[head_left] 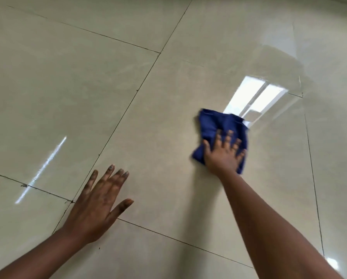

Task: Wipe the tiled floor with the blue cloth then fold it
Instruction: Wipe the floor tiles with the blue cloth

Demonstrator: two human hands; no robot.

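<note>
A crumpled dark blue cloth (216, 125) lies on the glossy beige tiled floor (158, 121), right of centre. My right hand (224, 154) presses flat on the cloth's near half with fingers spread, and the arm reaches in from the lower right. My left hand (100, 202) rests palm down on the bare floor at lower left, fingers apart, holding nothing. It sits beside a dark grout line (116, 127) that runs diagonally up the floor.
Large tiles with dark grout lines fill the whole view. A bright window reflection (255, 95) shines on the floor just beyond the cloth. A thin streak of light (41, 170) lies on the left tile.
</note>
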